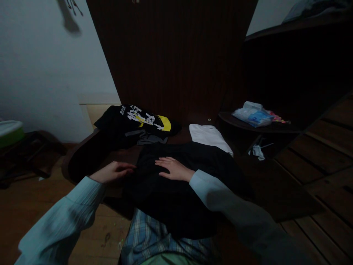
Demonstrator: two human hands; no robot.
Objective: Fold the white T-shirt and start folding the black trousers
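Observation:
A black garment [171, 195] lies spread over a dark wooden surface and hangs down over the front edge onto my lap. My right hand [175, 169] rests flat on its upper middle, fingers stretched out. At the garment's left edge is my left hand [114, 172], its thumb and fingers drawn together on the dark cloth; the fingertips are hard to see in the dim light. Behind the garment sits a folded white cloth [209, 136].
A black garment with white and yellow print [146, 119] is heaped at the back left beside some grey cloth [151, 138]. On a shelf [264, 128] to the right sits a blue and white plastic package [253, 114]. A green and white container [11, 132] stands far left.

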